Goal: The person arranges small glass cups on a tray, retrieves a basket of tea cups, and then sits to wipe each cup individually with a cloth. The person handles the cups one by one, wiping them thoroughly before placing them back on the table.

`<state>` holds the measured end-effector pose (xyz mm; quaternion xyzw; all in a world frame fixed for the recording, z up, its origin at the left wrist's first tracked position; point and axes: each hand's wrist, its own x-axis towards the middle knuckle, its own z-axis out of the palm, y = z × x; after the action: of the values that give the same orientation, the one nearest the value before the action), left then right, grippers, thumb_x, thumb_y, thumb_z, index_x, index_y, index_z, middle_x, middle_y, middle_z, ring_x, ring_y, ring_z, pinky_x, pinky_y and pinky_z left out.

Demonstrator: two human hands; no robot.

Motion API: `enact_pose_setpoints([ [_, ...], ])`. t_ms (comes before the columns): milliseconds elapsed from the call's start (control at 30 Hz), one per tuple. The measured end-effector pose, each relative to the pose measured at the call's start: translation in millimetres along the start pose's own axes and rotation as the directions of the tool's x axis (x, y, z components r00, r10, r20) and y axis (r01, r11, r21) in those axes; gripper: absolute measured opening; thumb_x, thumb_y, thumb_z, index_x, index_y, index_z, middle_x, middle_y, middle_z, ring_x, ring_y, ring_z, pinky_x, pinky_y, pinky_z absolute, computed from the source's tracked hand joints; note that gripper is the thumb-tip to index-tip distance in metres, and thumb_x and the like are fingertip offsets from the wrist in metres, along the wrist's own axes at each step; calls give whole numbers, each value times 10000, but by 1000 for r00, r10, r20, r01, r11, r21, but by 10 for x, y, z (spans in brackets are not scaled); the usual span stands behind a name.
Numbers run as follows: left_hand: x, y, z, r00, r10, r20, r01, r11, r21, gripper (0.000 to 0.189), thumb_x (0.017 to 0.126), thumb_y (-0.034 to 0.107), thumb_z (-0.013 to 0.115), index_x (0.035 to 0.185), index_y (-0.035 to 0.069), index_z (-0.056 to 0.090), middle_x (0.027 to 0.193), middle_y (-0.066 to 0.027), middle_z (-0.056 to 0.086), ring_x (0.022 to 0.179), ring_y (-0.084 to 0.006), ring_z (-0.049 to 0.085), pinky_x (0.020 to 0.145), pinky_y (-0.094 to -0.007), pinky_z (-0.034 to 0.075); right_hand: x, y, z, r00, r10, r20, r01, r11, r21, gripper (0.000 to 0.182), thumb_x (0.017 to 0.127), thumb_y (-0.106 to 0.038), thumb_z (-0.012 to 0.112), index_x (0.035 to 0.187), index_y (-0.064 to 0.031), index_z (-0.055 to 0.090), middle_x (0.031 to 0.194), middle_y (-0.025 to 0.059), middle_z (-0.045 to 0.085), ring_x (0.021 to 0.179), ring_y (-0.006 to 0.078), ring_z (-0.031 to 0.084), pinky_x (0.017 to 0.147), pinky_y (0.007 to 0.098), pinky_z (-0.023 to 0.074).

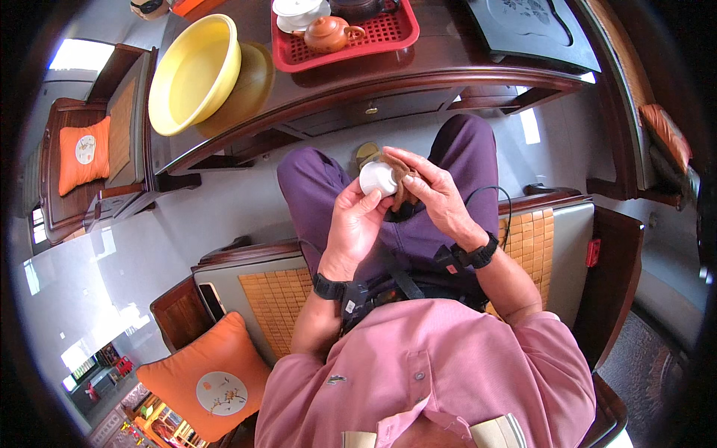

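Above my lap, my left hand (358, 218) grips a small white cup (376, 178) between thumb and fingers. A brown cloth (401, 173) is bunched in my right hand (434, 187) and presses against the cup's right side. The cloth and fingers hide that part of the cup. Beyond my knees, on the dark wooden table, a red perforated plastic tray (347, 57) holds a reddish-brown clay teapot (327, 35), a white lidded bowl (297, 11) and a dark teapot (358, 8), the last two partly cut off by the picture's top edge.
A yellow plastic basin (193, 78) stands on the left of the wooden table (442, 61). To the right lies a dark tea board (535, 31). I sit on a wooden bench with a bamboo mat (274, 302), beside an orange cushion (207, 369) and a phone (213, 299).
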<state>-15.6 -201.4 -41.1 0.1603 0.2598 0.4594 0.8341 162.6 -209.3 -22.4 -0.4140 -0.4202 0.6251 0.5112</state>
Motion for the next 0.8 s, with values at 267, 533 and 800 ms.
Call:
enact_pose_setpoints([
  [267, -10, 12, 6, 999, 38, 1, -36, 938, 346, 313, 958, 43, 628, 1267, -1, 609, 1183, -81, 680, 1057, -166, 641, 944, -303, 506, -46, -69, -76, 991, 129, -24, -130, 991, -41, 429, 931, 4, 560, 1356, -38, 601, 1332, 101, 618, 1246, 177, 550, 1070, 320, 410],
  [533, 19, 17, -105, 996, -92, -1, 91, 977, 195, 315, 955, 40, 629, 1268, 5, 612, 1185, -90, 685, 1059, -175, 646, 923, -315, 518, -29, -66, -111, 994, 103, -27, -106, 981, -163, 406, 958, 1, 532, 1359, -41, 580, 1268, 74, 624, 1110, 118, 563, 953, 296, 479],
  [800, -20, 82, -75, 982, -175, 73, 170, 983, 68, 339, 953, 42, 637, 1289, 10, 595, 1215, -96, 673, 1094, -195, 648, 953, -355, 537, 122, 12, -186, 980, 149, 134, -171, 970, 171, 408, 1032, -224, 544, 1399, -46, 529, 1272, 64, 628, 857, 95, 575, 684, 231, 480],
])
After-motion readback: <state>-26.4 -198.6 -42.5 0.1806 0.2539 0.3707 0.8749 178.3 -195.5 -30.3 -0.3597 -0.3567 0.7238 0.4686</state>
